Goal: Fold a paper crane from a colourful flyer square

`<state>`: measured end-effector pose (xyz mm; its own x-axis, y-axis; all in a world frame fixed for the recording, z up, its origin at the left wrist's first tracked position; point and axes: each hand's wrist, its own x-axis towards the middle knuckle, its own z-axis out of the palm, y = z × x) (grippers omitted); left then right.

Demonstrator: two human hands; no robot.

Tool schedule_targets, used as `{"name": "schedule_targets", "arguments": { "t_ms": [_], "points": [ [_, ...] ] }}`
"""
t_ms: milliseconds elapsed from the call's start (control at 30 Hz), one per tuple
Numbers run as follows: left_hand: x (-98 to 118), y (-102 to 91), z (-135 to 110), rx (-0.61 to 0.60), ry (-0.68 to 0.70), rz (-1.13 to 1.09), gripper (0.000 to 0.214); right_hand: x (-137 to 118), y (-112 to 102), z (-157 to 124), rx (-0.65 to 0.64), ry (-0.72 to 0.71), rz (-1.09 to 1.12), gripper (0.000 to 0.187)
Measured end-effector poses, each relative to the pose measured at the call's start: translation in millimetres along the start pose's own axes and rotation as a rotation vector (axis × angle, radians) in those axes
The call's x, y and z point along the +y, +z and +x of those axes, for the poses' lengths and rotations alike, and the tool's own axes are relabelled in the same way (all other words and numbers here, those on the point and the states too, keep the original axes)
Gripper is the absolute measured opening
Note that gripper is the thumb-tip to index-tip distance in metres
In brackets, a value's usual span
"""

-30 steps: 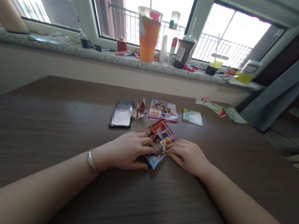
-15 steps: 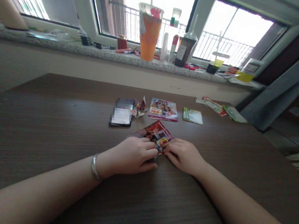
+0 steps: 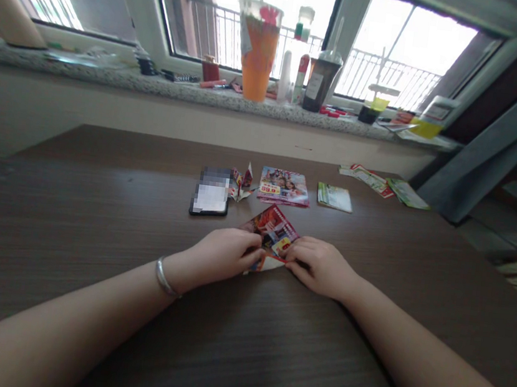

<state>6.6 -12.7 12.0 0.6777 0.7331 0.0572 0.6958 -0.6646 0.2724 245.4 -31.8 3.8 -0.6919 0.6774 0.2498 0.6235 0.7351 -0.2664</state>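
Note:
A colourful printed sheet of paper (image 3: pixel 275 226) lies turned cornerwise on the dark wooden table, its near edge folded up so that a pale strip shows. My left hand (image 3: pixel 229 251), with a silver bangle at the wrist, is closed on the sheet's left side. At its right corner my right hand (image 3: pixel 318 265) pinches the paper, fingers curled. Beyond the sheet lie a small folded paper figure (image 3: pixel 241 184) and a stack of printed flyers (image 3: pixel 284 185). The fingertips partly cover the sheet's side corners.
A phone (image 3: pixel 211 193) lies left of the paper figure. Right of the flyers is a green-and-white paper stack (image 3: pixel 335 197), with paper strips (image 3: pixel 373 181) farther back. Drink cups, including a tall orange one (image 3: pixel 258 55), line the stone windowsill (image 3: pixel 181 91).
My left hand has shifted left along the paper, uncovering its middle and the pale folded strip at the near edge. My right hand has barely moved.

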Motion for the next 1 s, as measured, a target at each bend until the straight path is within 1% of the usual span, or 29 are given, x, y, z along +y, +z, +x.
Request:
{"name": "schedule_targets", "arguments": {
  "t_ms": [133,267,333,500,600,700,867,1000],
  "points": [
    [-6,1.3,1,-0.021,-0.033,-0.036,0.028,2,3,-1,0.023,0.047,0.038,0.013],
    [-10,2.0,3,-0.001,-0.007,-0.032,0.027,4,7,-1,0.073,0.125,0.036,0.022],
    [-11,3.1,4,0.015,0.001,-0.005,0.026,4,9,-1,0.087,0.135,0.019,0.022],
    [-9,5.2,4,0.026,-0.011,0.091,0.025,4,8,0,0.052,0.058,-0.025,0.022],
    [-8,5.8,4,0.056,0.008,0.097,0.022,5,8,2,0.039,0.02,-0.022,0.021],
    [-8,6.7,5,0.088,0.009,0.094,0.022,5,8,2,0.047,0.003,-0.03,0.022],
    [-9,6.2,6,0.065,0.017,0.105,0.022,6,10,3,0.061,-0.018,-0.031,0.023],
    [-8,5.1,5,0.079,-0.011,0.098,0.023,7,11,4,0.064,-0.011,-0.046,0.025]
  ]
}}
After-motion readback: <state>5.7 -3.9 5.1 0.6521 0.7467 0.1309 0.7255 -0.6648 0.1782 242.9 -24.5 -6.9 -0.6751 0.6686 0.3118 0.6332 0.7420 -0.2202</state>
